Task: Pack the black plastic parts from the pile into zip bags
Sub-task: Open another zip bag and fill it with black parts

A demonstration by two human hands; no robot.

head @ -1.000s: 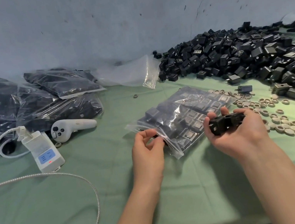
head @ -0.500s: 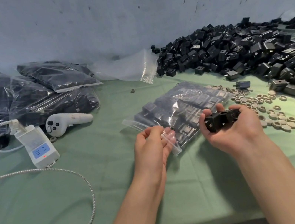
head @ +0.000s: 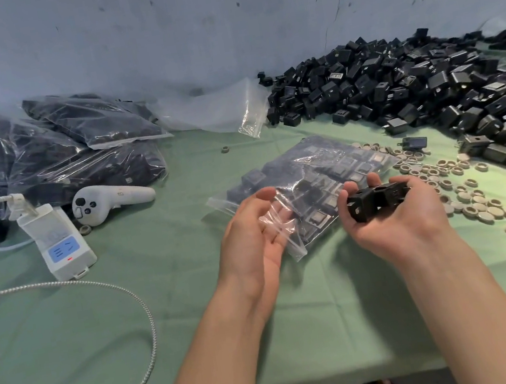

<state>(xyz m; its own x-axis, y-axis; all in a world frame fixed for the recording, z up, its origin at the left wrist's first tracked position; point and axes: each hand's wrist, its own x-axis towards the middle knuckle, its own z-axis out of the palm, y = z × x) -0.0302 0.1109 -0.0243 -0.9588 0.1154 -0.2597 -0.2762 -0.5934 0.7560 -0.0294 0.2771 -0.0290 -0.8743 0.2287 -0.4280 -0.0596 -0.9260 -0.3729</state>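
The left hand (head: 252, 235) was at the near end of the clear, half-full plastic zip bag (head: 309, 179), which lay flat on the green cloth table (head: 131, 312). Its fingers were spread and fairly straight, and the bag's thin open edge lay over them. The right hand (head: 393, 218) was just to the right of the bag's mouth. Its fingers and thumb were curled round a small clump of black plastic parts (head: 375, 201). The big pile of black plastic parts (head: 428, 88) sat far off to the right. To do this step well, the left hand should probably hold the mouth wide. The right hand could then slide the clump in low and flat, so that no part catches the edge or falls out. The parts in the bag looked lined up in rows, so the new ones should likely go in the same way. Some things were hard to see. I could not tell if the left fingers were inside the mouth or only under it. I could not count the parts in the clump, since the right palm hid some. The pile was cut off at the right side. The shiny film made the bag's zip strip hard to find.
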